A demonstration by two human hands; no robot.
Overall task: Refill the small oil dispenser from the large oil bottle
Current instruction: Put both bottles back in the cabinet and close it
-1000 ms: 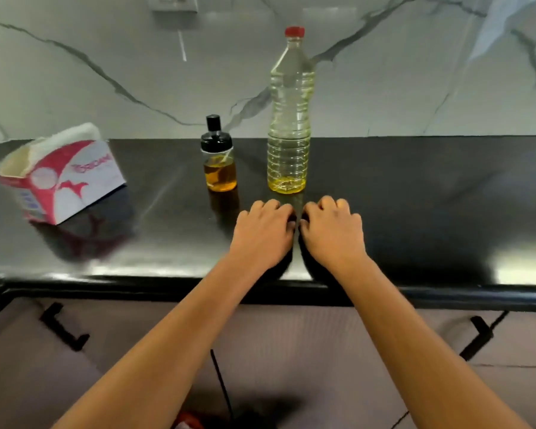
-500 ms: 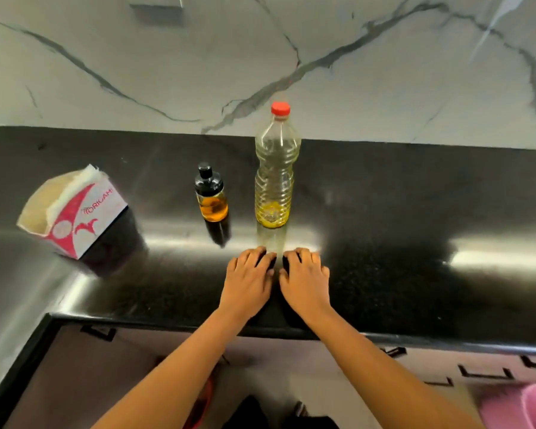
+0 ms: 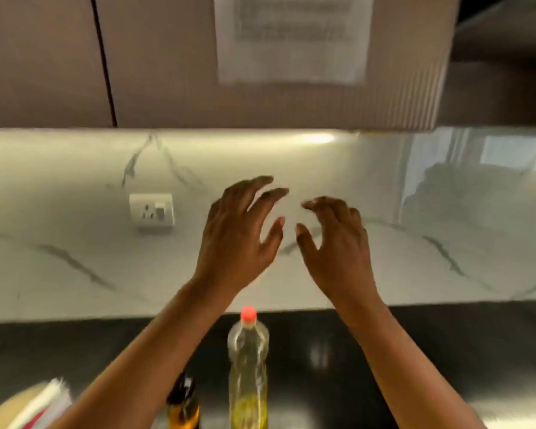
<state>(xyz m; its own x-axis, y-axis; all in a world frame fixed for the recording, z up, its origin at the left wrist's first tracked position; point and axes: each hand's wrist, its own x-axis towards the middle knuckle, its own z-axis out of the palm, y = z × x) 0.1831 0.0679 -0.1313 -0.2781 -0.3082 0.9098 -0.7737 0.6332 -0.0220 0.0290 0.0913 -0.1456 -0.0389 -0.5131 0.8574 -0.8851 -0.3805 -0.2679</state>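
- Red-capped large oil bottle (image 3: 248, 366) stands upright on the dark tabletop (image 3: 446, 351), well below both sets of fingers and between the two forearms. Cap on.
- Small oil dispenser (image 3: 183, 400) just beside the bottle, on the left-hand side, black top in place, partly hidden by the left forearm.
- Left hand (image 3: 239, 239): raised before the marble wall, fingers (image 3: 260, 184) spread and released, holding nothing.
- Right hand (image 3: 338, 246): same height, fingers (image 3: 322, 202) loosely curved, released, holding nothing. Thumbs face each other, apart.
- Judgement: task at its very start; neither vessel opened, nothing poured.
- Step in hand, as judged: bring the hands down onto the bottle and uncap it.
- To do it well: one hand's fingers round the bottle body to steady it, the other's pinching the cap above. Grip lightly; thin plastic likely dents, and oil may rise once the cap is off.
- Dispenser top must also come off before pouring.
- Risk: left forearm passes close over the dispenser; lower that arm straight down to avoid knocking it.
- Oil level in the bottle: frame too blurred to read.
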